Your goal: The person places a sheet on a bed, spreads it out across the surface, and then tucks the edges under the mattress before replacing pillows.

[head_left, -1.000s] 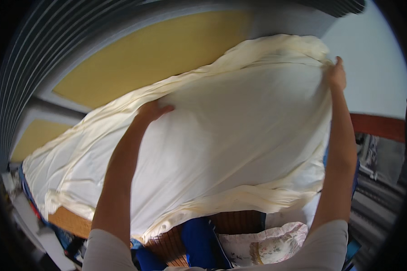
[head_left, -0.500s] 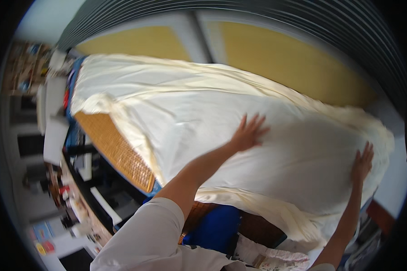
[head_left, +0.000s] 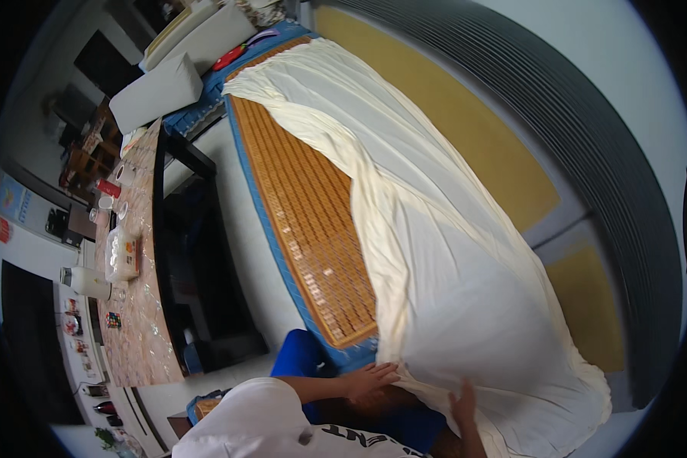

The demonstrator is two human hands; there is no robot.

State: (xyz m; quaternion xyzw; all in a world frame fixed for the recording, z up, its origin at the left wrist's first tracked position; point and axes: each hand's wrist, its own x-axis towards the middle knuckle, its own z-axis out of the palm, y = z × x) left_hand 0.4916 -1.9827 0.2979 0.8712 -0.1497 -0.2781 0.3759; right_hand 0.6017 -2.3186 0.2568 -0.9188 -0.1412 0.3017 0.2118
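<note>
**Left hand (head_left: 368, 382) and right hand (head_left: 463, 408) drawn in toward near end of sheet (head_left: 488, 320)**

Left fingers extended at the sheet's near-left edge, no grip seen; right blurred over its near end, hold can't be told. Both were spread on the sheet's middle and right half a second ago; attention judged shifted to the edge. Sheet laid lengthwise, mat (head_left: 298, 206) left uncovered along its left side. Table (head_left: 149, 336) well left of sheet; white cushion (head_left: 156, 93) left of its far end.
</note>
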